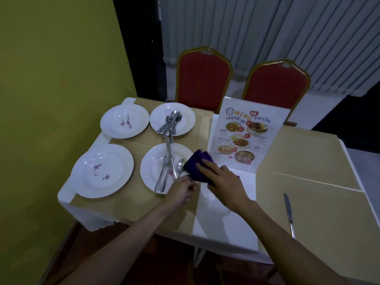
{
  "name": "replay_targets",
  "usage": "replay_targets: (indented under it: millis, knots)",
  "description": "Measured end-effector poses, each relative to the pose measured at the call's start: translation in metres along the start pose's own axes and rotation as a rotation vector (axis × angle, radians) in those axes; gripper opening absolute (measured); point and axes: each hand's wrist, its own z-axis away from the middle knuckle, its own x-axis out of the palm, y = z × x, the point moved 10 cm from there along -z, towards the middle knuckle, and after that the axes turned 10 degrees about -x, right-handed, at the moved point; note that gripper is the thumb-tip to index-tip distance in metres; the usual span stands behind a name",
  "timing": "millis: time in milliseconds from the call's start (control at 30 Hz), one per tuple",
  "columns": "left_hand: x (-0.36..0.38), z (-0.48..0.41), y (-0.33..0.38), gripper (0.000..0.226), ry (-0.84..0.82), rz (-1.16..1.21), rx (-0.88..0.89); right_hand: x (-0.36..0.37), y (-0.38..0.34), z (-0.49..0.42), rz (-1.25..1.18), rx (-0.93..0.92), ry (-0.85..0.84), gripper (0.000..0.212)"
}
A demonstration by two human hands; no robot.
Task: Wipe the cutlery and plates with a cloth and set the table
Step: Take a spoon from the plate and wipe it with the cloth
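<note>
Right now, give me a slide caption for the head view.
Left hand holds a spoon over a plate while the right hand holds a purple cloth against it.

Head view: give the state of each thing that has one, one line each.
Far-left plate: stained, no cutlery.
Near-left plate: stained, no cutlery.
Far-right plate: holds piled cutlery.
Near-right plate: holds forks and a table knife.
Spoon: gripped by left hand, cloth against it.
Purple cloth: bunched, held by right hand.
Lone knife: flat on table, at right.
Menu: standing upright.
</note>
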Motion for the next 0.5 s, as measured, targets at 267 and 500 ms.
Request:
replay_targets:
  millis: [267, 500]
  knots:
    - [0.02, 0.05, 0.022, 0.026, 0.204, -0.145, 0.281, -0.053, -0.016, 0.019, 0.23, -0.087, 0.185, 0.076]
    - [0.039, 0.071, 0.022, 0.033, 0.133, -0.139, 0.221, -0.098, 0.075, 0.047, -0.18, 0.561, 0.358, 0.048]
